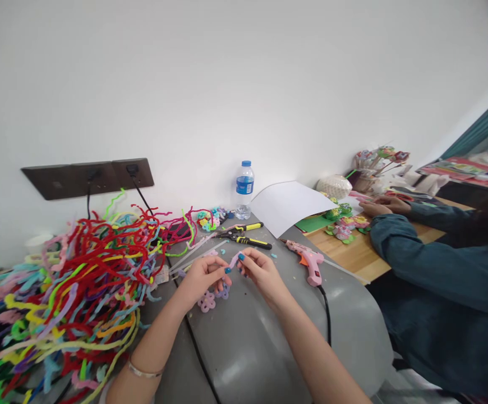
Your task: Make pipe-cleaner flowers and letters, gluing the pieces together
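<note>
A short light-purple fuzzy strip [234, 260] spans the gap between my two hands above the grey table [252, 336]. My left hand [205, 277] pinches its left end between thumb and fingers. The other end is pinched by my right hand [256, 269]. Just below my left hand lie a pink flower shape [206, 301] and a purple one [222, 292], the latter partly hidden by the fingers. Pliers with yellow and black handles [246, 240] rest behind my hands. To the right lies a pink glue gun [309, 261] with a black cord.
Tangled colourful fuzzy stems [96, 280] heap up at the left. A water bottle [244, 191] and white paper [290, 205] are at the back. A black cable [197, 348] crosses the grey table. At right, another person's hands [385, 206] work over a wooden table [353, 252].
</note>
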Action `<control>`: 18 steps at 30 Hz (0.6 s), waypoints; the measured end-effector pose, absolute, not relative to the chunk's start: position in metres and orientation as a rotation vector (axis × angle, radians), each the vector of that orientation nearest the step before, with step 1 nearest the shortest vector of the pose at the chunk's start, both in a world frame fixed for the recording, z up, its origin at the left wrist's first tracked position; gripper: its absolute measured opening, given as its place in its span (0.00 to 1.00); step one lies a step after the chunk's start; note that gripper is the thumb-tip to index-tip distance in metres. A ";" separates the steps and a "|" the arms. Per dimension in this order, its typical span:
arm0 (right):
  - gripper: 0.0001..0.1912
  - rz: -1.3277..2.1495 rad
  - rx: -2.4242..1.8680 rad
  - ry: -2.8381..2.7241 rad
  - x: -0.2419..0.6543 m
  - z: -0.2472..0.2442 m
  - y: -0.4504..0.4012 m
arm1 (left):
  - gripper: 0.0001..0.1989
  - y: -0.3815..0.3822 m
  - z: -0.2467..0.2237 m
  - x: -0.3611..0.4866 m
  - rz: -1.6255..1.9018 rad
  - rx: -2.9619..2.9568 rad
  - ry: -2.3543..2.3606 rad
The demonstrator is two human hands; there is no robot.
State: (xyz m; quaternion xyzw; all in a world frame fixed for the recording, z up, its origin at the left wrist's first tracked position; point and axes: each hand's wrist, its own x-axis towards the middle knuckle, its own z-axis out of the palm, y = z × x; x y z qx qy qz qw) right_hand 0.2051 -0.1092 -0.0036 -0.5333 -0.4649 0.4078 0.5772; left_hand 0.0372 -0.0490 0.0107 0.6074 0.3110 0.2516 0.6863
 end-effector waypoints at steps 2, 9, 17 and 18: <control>0.18 0.974 -1.254 -1.095 0.208 -0.001 -0.109 | 0.18 -0.050 0.012 0.037 0.542 1.423 0.682; 0.18 0.972 -1.360 -1.181 0.214 0.013 -0.110 | 0.12 -0.050 0.007 0.037 0.503 1.535 0.696; 0.18 0.612 -1.706 -1.120 0.252 0.009 -0.137 | 0.13 -0.040 0.005 0.034 0.632 1.438 0.778; 0.17 0.502 -1.793 -1.054 0.265 0.007 -0.145 | 0.14 -0.039 0.006 0.034 0.660 1.388 0.799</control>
